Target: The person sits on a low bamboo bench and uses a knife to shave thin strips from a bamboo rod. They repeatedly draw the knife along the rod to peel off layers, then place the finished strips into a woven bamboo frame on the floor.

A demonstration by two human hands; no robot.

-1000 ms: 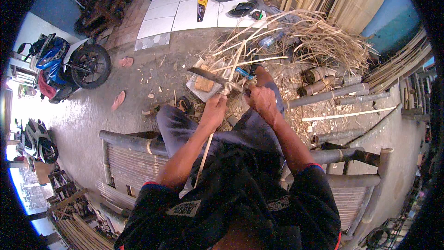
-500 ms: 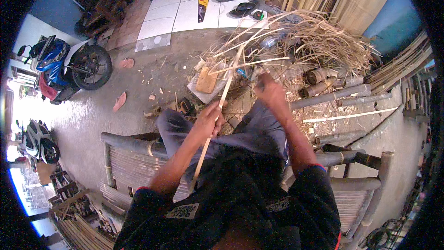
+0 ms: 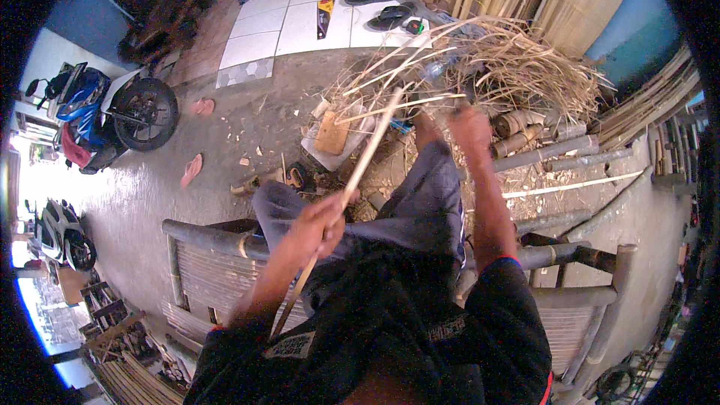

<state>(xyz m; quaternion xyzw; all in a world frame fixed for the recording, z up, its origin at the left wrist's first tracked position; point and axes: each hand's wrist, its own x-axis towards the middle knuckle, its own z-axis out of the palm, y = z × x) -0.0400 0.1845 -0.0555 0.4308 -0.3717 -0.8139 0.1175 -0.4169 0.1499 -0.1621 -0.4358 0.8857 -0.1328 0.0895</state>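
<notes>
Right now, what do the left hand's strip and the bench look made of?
Strip: probably split bamboo, apparently unfinished; pale, narrow, straight.
Bench: likely bamboo, worn grey-brown; round rails and thin parallel slats suggest it, any coating unclear.

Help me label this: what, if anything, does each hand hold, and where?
The left hand grips a long, pale, thin bamboo strip near mid-length; whether the right hand holds anything cannot be told.

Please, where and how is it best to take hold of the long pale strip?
Probably pinch the pale strip on its upper length, coming from the right: it is thin, slants up and rightward, and no fingers cover that part, while the left hand closes around it lower down.
</notes>
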